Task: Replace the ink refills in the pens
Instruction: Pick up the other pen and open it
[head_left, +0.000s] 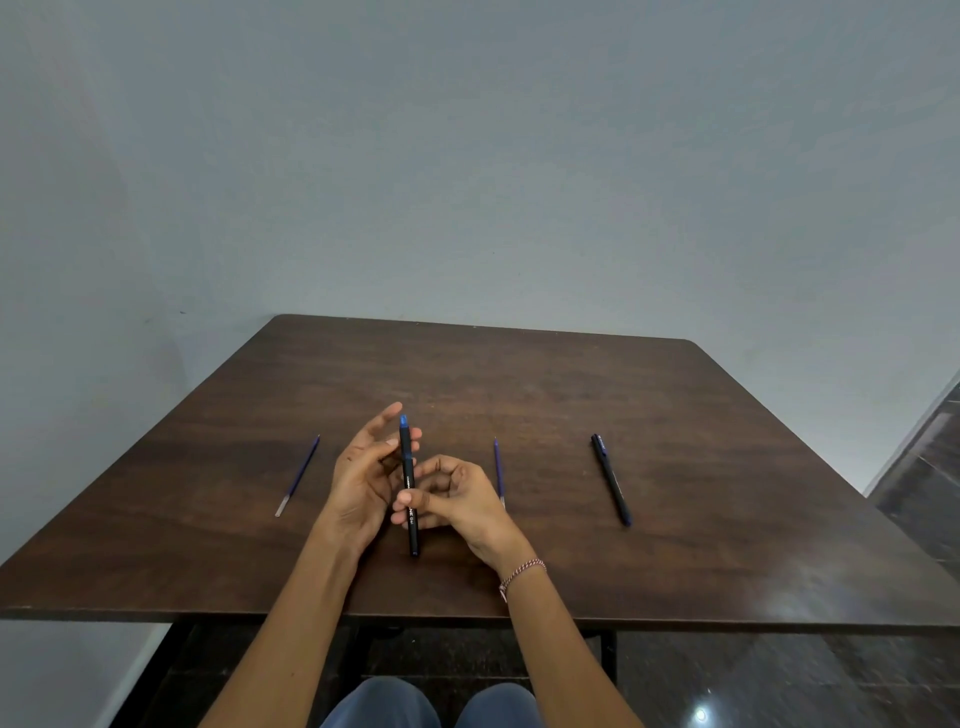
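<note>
A black pen (408, 483) with a blue end stands nearly upright above the brown table (519, 384). My right hand (457, 496) pinches its lower barrel between thumb and fingers. My left hand (366, 475) is beside the upper part, fingers spread and loosely bent, fingertips touching the pen near the blue end. One blue refill (297, 476) lies on the table to the left of my hands. A second blue refill (498, 472) lies just right of my right hand. A second black pen (611, 478) lies further right.
The table stands against a grey wall. Its near edge runs just below my wrists, with my knees (431, 706) under it. A dark tiled floor (779, 675) shows at the right.
</note>
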